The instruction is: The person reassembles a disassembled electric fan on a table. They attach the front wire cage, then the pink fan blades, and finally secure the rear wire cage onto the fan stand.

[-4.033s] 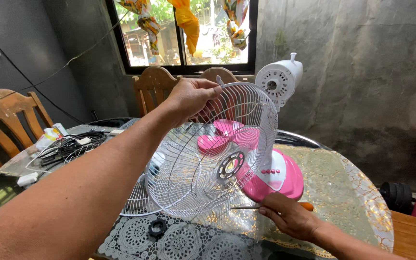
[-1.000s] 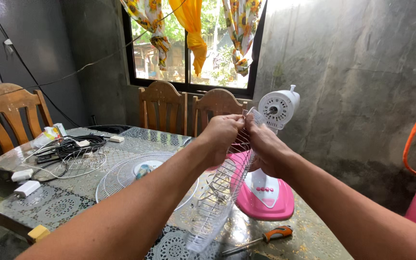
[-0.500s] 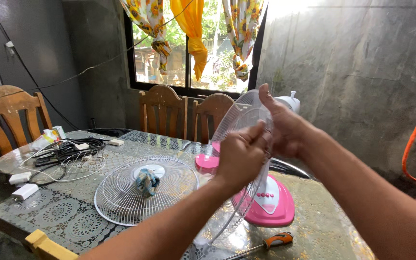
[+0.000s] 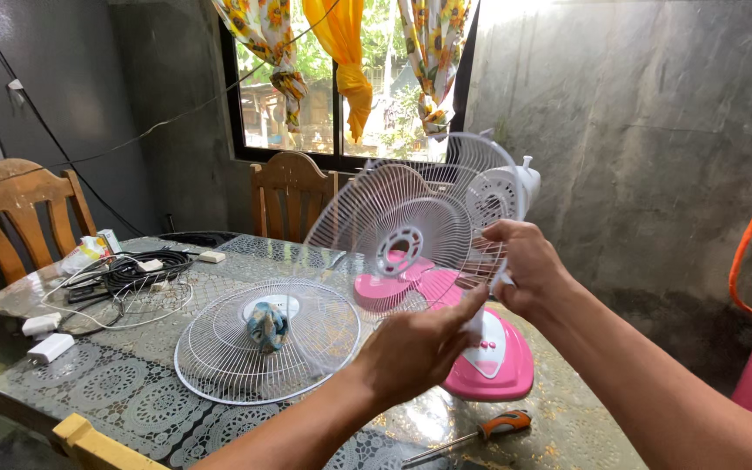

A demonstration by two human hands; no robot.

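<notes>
I hold the white rear fan guard up in front of me, facing me, tilted, its round hub opening toward the fan's white motor head. My right hand is closed on the guard's rim at about its 4 o'clock edge, fingers curled around the wires. My left hand sits just below the guard at about 6 o'clock, fingers partly curled, thumb stretched up toward the rim; I cannot tell whether it actually grips the wire. Behind the guard the pink blade and pink fan base rest on the table.

Half a second ago the guard stood nearly edge-on with both my hands bunched together at its rim; now it has swung round to show its full face, and my hands have spread apart. The front guard lying flat at my 10 o'clock and the orange-handled screwdriver have stayed put.
</notes>
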